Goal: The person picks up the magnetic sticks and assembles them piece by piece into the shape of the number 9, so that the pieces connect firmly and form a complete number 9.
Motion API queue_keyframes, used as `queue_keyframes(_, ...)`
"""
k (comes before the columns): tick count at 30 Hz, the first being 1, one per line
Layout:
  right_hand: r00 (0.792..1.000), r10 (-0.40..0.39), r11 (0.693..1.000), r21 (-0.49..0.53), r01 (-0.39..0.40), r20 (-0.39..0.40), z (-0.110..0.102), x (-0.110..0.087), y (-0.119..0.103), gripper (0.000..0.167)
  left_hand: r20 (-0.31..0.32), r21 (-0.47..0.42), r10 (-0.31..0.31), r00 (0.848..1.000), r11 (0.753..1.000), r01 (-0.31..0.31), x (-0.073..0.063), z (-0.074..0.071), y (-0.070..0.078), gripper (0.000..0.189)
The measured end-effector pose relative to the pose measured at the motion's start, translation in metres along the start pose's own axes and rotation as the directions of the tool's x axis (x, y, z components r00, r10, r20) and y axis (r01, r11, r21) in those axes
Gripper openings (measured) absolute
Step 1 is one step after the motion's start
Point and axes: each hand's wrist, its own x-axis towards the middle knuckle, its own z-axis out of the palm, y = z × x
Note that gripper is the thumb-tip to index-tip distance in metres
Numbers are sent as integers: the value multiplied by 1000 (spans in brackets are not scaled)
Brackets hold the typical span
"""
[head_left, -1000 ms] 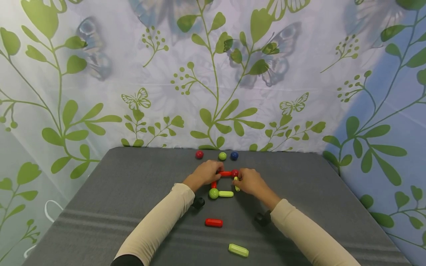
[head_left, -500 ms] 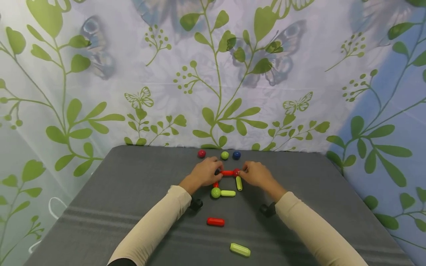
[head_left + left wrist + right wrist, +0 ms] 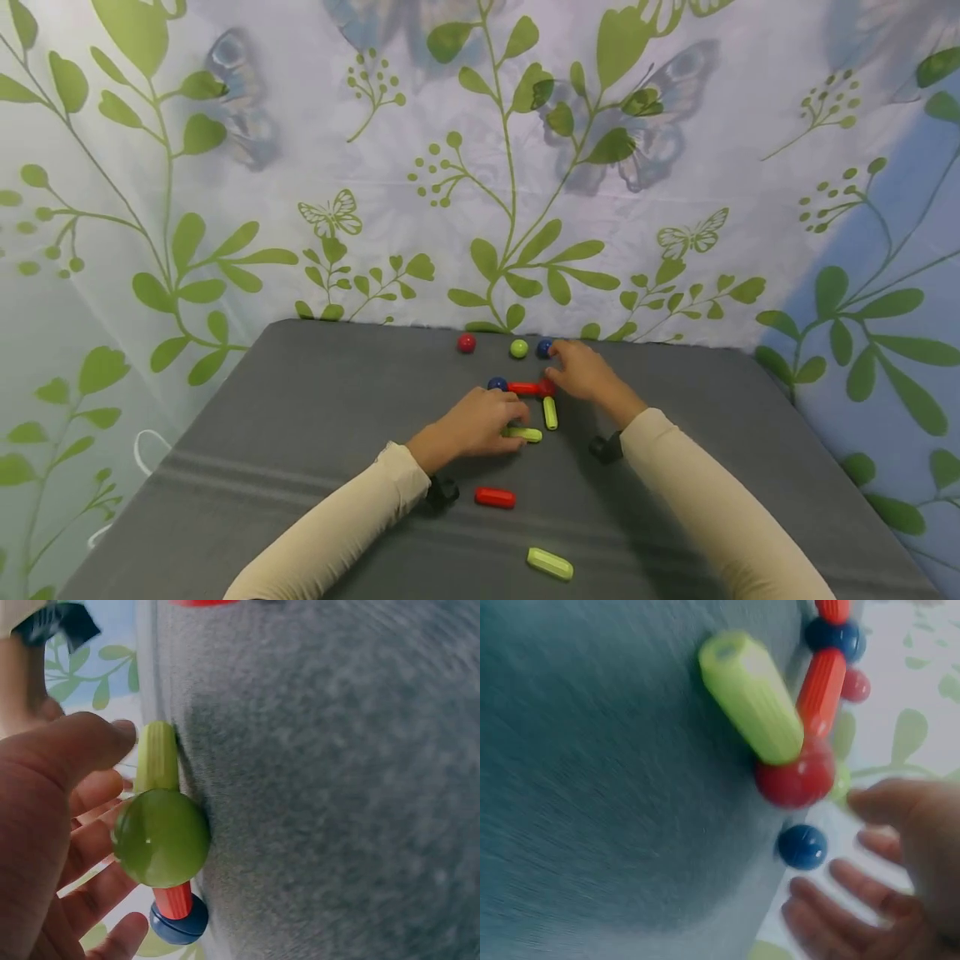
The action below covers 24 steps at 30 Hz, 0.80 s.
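Note:
On the grey table lies a shape of joined rods and balls. In the head view, a blue ball [image 3: 497, 383], a red rod [image 3: 523, 388], a red ball [image 3: 547, 388] and a yellow-green rod [image 3: 551, 413] form its far and right parts. My left hand [image 3: 480, 421] hovers over the near left corner, hiding much of it. From the left wrist, the green ball [image 3: 161, 838] and its yellow-green rod [image 3: 157, 756] show beside my spread fingers and thumb, seemingly ungripped. My right hand [image 3: 588, 373] reaches past the red ball, loosely spread, its fingertips near a loose blue ball [image 3: 543, 348].
Along the table's far edge are a loose red ball [image 3: 467, 342] and a green ball [image 3: 518, 348]. Nearer the front lie a loose red rod [image 3: 495, 497] and a yellow-green rod [image 3: 550, 564]. A patterned curtain [image 3: 420, 208] hangs behind the table.
My left hand has left the joined blue ball and come nearer, over the green corner. My right hand has let go of the yellow-green rod at the red ball and moved towards the back.

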Motion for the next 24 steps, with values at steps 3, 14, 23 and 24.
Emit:
queue_keyframes(3, 999, -39, 999, 14, 39, 3, 0, 13, 5, 40, 18, -12, 5, 1000, 1000, -5, 2, 2, 0, 21)
queue_keyframes(14, 997, -69, 996, -47, 71, 46, 9, 49, 9, 44, 55, -68, 2, 998, 998, 1, 3, 10, -2, 14)
queue_keyframes(23, 994, -73, 988, -130, 84, 84, 11, 50, 13, 27, 61, -85, 8, 998, 996, -3, 4, 9, -2, 17)
queue_keyframes(24, 994, -73, 988, -129, 84, 84, 11, 49, 15, 26, 62, -86, 7, 998, 996, -1, 4, 8, -2, 17)
